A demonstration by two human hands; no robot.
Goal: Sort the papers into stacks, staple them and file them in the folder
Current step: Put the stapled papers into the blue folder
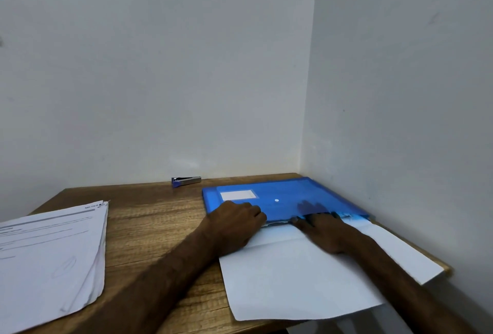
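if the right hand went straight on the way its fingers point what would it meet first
The right hand has its fingers inside the blue folder; next it would probably meet the folder's far edge, though depth is unclear.

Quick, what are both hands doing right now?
Left hand: grips the folder edge.
Right hand: open, flat on the papers, reaching into the folder.

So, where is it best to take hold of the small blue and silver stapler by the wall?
Take the small blue and silver stapler around its middle, from above and the near side, probably. It lies flat, lengthwise along the white back wall, so its long sides face front and back.
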